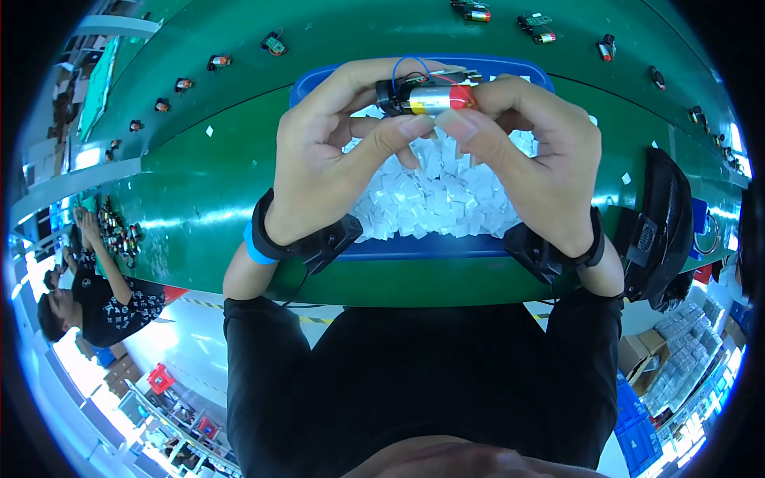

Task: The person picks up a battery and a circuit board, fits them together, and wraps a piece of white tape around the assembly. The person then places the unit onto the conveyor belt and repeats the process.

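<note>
Over a blue tray (446,248) I hold a small wired battery (434,99) with both hands. Its cylinder is silver with a yellow patch and a red end, and a black round piece sits at its left end. A blue wire loops above it, and red and dark wires run along its far side. My left hand (331,151) pinches the black end, thumb along the near side. My right hand (538,151) grips the red end between thumb and fingers. Beneath both hands, many small white square pieces (434,195) fill the tray.
Similar battery assemblies (275,43) lie spaced along the green surface (382,32) beyond the tray. A black bag (661,223) rests at the right. Far left, another person (103,295) works beside a heap of assemblies (119,231). Black devices are strapped to my wrists.
</note>
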Demonstrator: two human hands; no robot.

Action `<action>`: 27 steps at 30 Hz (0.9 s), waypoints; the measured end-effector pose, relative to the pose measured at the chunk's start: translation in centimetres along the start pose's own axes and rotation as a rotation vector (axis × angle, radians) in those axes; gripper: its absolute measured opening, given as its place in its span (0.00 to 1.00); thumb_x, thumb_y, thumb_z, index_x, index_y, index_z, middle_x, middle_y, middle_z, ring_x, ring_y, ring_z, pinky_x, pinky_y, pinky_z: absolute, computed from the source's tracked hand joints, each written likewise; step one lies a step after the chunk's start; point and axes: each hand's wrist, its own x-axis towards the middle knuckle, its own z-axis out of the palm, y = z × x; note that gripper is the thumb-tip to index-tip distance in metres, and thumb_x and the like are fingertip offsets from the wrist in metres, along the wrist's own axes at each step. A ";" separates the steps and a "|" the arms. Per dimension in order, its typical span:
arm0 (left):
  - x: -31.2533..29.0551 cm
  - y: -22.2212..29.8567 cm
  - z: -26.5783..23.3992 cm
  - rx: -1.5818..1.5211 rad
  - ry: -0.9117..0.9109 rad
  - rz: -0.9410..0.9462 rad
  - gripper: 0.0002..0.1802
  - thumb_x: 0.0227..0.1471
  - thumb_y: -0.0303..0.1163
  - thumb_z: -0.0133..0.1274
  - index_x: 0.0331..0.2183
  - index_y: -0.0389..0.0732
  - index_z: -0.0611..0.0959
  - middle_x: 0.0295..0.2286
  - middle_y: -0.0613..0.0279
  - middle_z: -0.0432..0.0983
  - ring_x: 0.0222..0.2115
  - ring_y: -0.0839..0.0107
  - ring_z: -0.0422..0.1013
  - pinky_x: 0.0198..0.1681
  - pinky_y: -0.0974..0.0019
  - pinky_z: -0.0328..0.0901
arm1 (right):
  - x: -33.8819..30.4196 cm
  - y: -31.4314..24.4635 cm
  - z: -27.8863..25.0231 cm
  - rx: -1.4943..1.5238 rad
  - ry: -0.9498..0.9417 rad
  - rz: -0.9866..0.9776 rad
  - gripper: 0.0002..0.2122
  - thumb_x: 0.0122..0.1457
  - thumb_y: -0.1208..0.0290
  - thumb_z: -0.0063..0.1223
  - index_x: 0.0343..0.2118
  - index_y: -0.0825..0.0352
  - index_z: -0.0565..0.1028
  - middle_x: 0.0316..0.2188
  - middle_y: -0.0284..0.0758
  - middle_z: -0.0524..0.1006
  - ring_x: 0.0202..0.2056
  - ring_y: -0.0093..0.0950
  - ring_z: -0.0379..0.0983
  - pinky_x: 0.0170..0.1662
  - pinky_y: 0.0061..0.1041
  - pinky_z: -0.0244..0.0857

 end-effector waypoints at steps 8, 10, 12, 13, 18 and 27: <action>-0.2 -0.4 0.7 0.183 0.052 0.190 0.22 0.55 0.21 0.60 0.52 0.29 0.75 0.44 0.48 0.79 0.37 0.67 0.80 0.32 0.69 0.78 | -0.2 0.2 -0.2 0.073 -0.018 -0.014 0.08 0.58 0.72 0.65 0.33 0.73 0.80 0.23 0.34 0.78 0.22 0.18 0.75 0.24 0.14 0.65; -0.2 -0.1 0.6 0.215 0.055 0.154 0.22 0.55 0.21 0.60 0.51 0.29 0.76 0.43 0.48 0.80 0.36 0.68 0.80 0.32 0.70 0.78 | -0.3 0.2 -0.2 0.111 -0.028 0.042 0.09 0.58 0.72 0.65 0.34 0.73 0.80 0.24 0.34 0.79 0.22 0.18 0.75 0.24 0.14 0.65; -0.2 0.4 0.4 0.232 0.058 0.137 0.22 0.54 0.21 0.61 0.51 0.29 0.76 0.42 0.49 0.80 0.35 0.68 0.81 0.32 0.70 0.77 | -0.2 0.5 -0.1 0.059 -0.008 -0.053 0.08 0.59 0.73 0.63 0.36 0.74 0.81 0.24 0.35 0.79 0.22 0.18 0.76 0.23 0.14 0.65; -0.3 0.7 0.3 0.183 0.045 0.076 0.22 0.54 0.21 0.61 0.51 0.29 0.76 0.42 0.49 0.80 0.35 0.68 0.81 0.32 0.71 0.77 | -0.2 0.6 -0.1 0.033 0.001 -0.101 0.08 0.60 0.73 0.63 0.36 0.74 0.81 0.24 0.35 0.79 0.22 0.18 0.76 0.23 0.14 0.65; -0.5 1.0 0.1 0.144 0.027 -0.030 0.21 0.53 0.21 0.62 0.49 0.29 0.78 0.42 0.51 0.81 0.34 0.70 0.81 0.31 0.72 0.77 | -0.2 0.5 0.0 0.039 -0.007 -0.128 0.08 0.61 0.74 0.61 0.39 0.74 0.80 0.24 0.35 0.79 0.22 0.18 0.75 0.24 0.14 0.65; -0.3 0.9 0.2 0.193 0.050 0.026 0.20 0.53 0.23 0.63 0.47 0.29 0.79 0.37 0.53 0.82 0.33 0.71 0.81 0.29 0.74 0.76 | -0.6 -0.6 0.2 0.255 0.004 0.134 0.10 0.63 0.73 0.60 0.42 0.75 0.79 0.24 0.34 0.78 0.21 0.16 0.72 0.25 0.15 0.66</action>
